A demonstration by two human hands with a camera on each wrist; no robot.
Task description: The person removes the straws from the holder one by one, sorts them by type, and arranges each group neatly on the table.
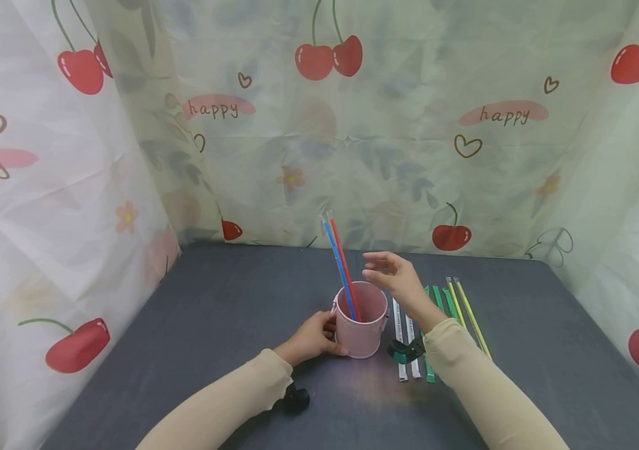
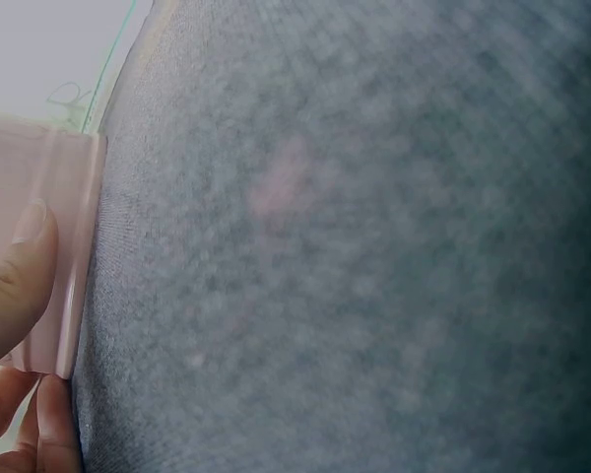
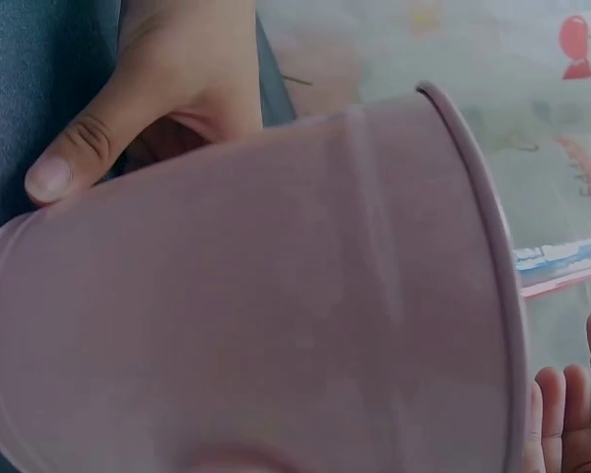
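Observation:
A small pink bucket [image 1: 361,337] stands upright on the dark table. Two long straws in clear wrappers, a blue straw [image 1: 336,254] and a red straw [image 1: 339,244], lean inside it and poke out over the rim. My left hand [image 1: 313,337] grips the bucket's left side, thumb in front and fingers round the back; the left wrist view shows the thumb [image 2: 25,261] against the pink wall. Above and right of the rim hovers my right hand [image 1: 395,278], fingers loosely extended with nothing between them. Its fingertips [image 3: 577,394] show beside the rim in the right wrist view.
Right of the bucket lie white paper-wrapped sticks [image 1: 400,337], several green-wrapped sticks [image 1: 429,370] and two yellow straws [image 1: 472,315], partly behind the right forearm. A printed curtain [image 1: 398,175] hangs round the table's back and sides.

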